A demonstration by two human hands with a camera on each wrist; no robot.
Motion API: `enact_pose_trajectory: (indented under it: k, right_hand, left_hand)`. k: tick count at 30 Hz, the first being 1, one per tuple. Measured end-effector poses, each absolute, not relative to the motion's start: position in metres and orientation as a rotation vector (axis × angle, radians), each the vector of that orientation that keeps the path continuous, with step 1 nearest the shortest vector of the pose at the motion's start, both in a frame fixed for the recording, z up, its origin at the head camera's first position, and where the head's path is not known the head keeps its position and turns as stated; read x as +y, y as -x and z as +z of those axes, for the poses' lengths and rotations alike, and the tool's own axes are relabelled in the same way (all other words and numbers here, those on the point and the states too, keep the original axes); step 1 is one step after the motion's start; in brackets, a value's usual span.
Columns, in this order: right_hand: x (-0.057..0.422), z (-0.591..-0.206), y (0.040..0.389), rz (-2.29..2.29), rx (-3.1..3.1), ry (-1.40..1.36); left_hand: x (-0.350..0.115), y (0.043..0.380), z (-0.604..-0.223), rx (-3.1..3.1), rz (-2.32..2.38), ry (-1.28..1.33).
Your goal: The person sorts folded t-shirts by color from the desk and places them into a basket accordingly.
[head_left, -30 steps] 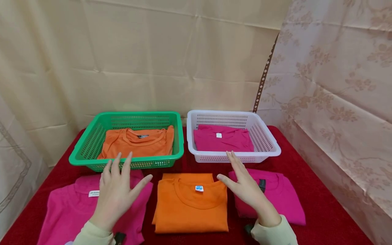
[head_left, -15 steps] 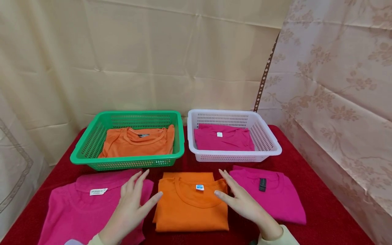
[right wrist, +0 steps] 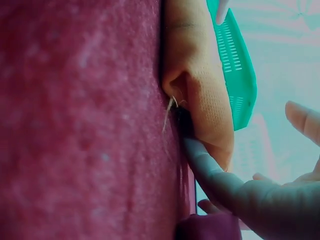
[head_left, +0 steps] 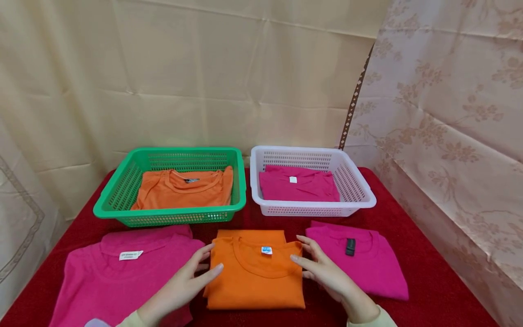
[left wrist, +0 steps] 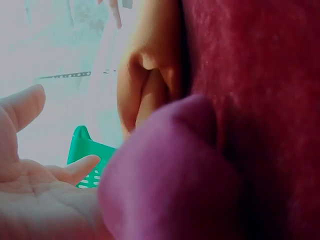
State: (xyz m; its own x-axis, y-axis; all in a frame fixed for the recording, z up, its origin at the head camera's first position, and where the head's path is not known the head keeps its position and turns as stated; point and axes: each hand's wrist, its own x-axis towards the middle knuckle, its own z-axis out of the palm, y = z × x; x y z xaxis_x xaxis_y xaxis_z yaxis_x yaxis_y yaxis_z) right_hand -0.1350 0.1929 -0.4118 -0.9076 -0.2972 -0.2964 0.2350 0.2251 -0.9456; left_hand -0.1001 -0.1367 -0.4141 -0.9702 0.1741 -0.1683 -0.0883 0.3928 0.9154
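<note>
A folded orange T-shirt (head_left: 255, 281) with a blue and white neck label lies between the two hands. My left hand (head_left: 185, 281) is at its left side, thumb over the edge and fingers beside it. At the right side is my right hand (head_left: 327, 272), thumb above the cloth. In the right wrist view a fingertip (right wrist: 197, 147) reaches the underside of the orange fold (right wrist: 205, 90). The left wrist view has the left palm (left wrist: 45, 200) facing the fold, partly hidden by pink cloth (left wrist: 160, 175). Neither hand visibly grips the shirt.
Folded pink shirts lie left (head_left: 110, 286) and right (head_left: 359, 268) of the orange one. Behind stand a green basket (head_left: 169, 214) holding an orange shirt and a white basket (head_left: 312, 209) holding a pink shirt. A red cloth (head_left: 425, 281) covers the table.
Both hands have come down to the orange shirt's sides. The left moved right and lower from over the left pink shirt; the right moved lower. The shirts and baskets stay put.
</note>
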Motion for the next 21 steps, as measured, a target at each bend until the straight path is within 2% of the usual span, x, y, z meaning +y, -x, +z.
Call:
enact_pose_trajectory:
  k: [21]
  right_hand:
    - [0.191,-0.422,0.139,-1.824,1.836,0.047]
  left_hand:
    - [-0.138,0.112,-0.426,2.132,1.808,0.065]
